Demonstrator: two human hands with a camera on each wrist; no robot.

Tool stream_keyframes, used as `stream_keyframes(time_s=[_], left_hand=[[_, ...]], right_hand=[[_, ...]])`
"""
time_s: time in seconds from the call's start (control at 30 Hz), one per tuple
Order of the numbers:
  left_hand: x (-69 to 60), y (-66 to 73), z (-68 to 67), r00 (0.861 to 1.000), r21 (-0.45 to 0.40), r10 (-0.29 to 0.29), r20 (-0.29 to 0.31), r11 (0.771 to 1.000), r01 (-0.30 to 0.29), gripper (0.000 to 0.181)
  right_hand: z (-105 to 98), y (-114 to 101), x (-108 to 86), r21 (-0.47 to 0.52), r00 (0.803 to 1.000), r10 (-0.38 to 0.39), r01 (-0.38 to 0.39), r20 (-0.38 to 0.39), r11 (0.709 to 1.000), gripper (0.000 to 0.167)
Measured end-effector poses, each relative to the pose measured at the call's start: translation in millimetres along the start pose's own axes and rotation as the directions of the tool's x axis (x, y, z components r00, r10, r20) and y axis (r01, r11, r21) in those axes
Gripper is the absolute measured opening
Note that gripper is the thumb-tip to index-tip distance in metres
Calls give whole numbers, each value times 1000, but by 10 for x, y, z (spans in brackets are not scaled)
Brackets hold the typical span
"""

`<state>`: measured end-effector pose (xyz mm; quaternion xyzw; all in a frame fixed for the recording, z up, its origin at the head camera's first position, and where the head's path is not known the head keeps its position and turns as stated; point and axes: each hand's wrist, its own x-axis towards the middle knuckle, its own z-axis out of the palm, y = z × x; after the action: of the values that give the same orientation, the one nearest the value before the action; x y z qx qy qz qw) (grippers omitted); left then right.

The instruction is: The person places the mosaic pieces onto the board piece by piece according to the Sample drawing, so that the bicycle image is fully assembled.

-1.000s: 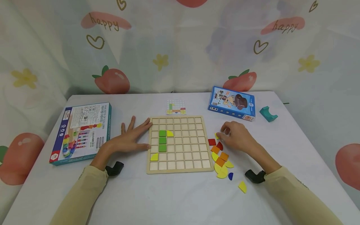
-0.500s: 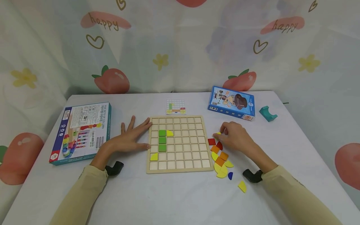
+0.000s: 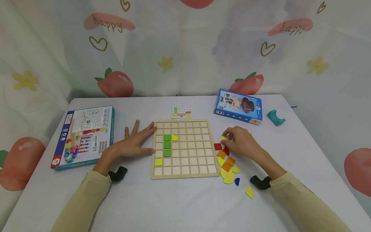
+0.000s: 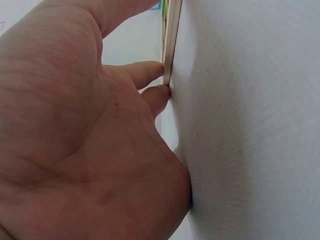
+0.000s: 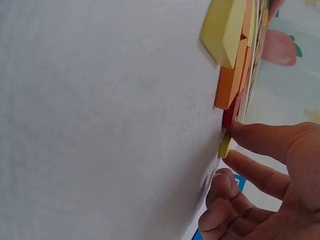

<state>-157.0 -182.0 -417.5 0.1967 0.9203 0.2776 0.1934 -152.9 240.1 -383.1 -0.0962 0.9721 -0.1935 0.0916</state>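
A wooden grid board (image 3: pixel 185 177) lies on the table, holding several green squares (image 3: pixel 167 145), a yellow quarter-round piece (image 3: pixel 175 138) and a yellow piece (image 3: pixel 158 162) lower left. Along the board's left edge, my left hand (image 3: pixel 130 145) rests with fingers spread, touching the rim with its fingertips. To the right of the board, my right hand (image 3: pixel 240 140) pinches a small yellow piece (image 5: pixel 225 146) between thumb and index finger, low at the tabletop. Just below that hand lie red pieces (image 3: pixel 218 146), orange squares (image 3: pixel 231 161) and yellow rounded pieces (image 3: pixel 229 177).
A pattern card (image 3: pixel 181 110) lies behind the board. At the back right are a blue box (image 3: pixel 239 106) and a teal curved block (image 3: pixel 276 118). A larger box (image 3: pixel 87 135) is on the left. A blue piece (image 3: pixel 237 181) and a lone yellow piece (image 3: pixel 249 192) lie nearer the front.
My right hand has shifted slightly left, and the yellow piece at its fingertips has been moved and turned a little. My left hand and the board stay as they were.
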Motion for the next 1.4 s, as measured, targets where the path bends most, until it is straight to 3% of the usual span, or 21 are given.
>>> stream_keyframes(time_s=[1.0, 1.4], left_hand=[[-10, -23, 3, 1000, -9, 11, -2, 1000, -11, 95], [-3, -19, -3, 1000, -14, 13, -5, 1000, -13, 96]], right_hand=[[2, 97, -24, 4, 997, -72, 72, -35, 997, 28], [-11, -34, -59, 14, 995, -96, 96, -39, 995, 27]])
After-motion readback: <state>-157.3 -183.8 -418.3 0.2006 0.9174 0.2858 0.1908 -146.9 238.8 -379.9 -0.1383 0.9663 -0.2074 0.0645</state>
